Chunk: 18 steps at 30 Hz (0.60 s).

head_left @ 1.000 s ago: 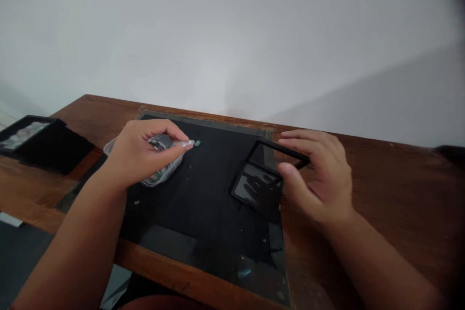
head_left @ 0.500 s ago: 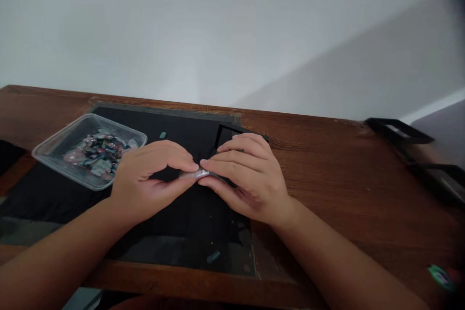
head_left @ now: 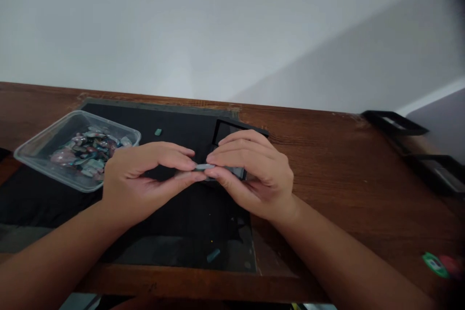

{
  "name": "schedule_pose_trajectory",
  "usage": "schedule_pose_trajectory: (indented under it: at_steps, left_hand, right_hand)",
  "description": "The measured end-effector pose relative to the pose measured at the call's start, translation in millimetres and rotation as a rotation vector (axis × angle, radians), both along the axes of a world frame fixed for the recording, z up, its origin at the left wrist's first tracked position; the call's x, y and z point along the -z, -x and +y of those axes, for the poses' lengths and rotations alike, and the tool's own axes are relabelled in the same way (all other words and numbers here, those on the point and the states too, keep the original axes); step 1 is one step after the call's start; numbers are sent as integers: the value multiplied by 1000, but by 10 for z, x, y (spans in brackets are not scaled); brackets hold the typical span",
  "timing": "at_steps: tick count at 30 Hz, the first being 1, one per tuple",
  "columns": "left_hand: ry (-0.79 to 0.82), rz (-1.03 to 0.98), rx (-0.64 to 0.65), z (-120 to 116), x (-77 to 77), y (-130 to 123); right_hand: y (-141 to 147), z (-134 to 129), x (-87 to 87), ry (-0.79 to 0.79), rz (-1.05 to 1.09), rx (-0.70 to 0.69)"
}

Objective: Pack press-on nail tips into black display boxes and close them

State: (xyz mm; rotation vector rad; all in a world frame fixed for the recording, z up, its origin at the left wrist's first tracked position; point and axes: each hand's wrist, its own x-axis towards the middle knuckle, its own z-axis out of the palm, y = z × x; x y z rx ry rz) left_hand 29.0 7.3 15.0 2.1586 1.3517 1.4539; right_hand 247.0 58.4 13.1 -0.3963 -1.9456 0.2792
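Note:
Between the fingertips of both hands is a small, flat, pale piece (head_left: pixel 204 167) that looks like polished stone, seen almost edge-on. My left hand (head_left: pixel 145 174) pinches its left end with thumb and fingers. From the other side, the thumb and fingers of my right hand (head_left: pixel 256 169) grip its right end. Behind the right hand stands a black-framed box (head_left: pixel 217 131), partly covered by the fingers. To the left, a clear plastic tub (head_left: pixel 36 155) holds many polished stones (head_left: pixel 90 150) in pale green, pink and dark tones.
A small green stone (head_left: pixel 158 132) lies on the black mat (head_left: pixel 174 223) beyond my left hand. Near the front edge lies a blue-green sliver (head_left: pixel 213 255). At the right of the wooden table (head_left: pixel 334 164) are black frames (head_left: pixel 395 122) and a green-and-red object (head_left: pixel 436 265).
The held stone has been tilted and now shows a thin, pale edge. My hands have drawn slightly apart, and more of the black-framed box shows. The view has shifted a little.

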Motion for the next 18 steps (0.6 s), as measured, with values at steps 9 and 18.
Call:
schedule_pose_trajectory:
  at_steps: [9,18]
  left_hand:
    - [149,42,-159,78,41,23]
    - [216,-3,-212,62,38,-7]
  right_hand:
    - [-188,-34,-194,-72,-163,307]
    - [-218,23,-117,121,-738,398]
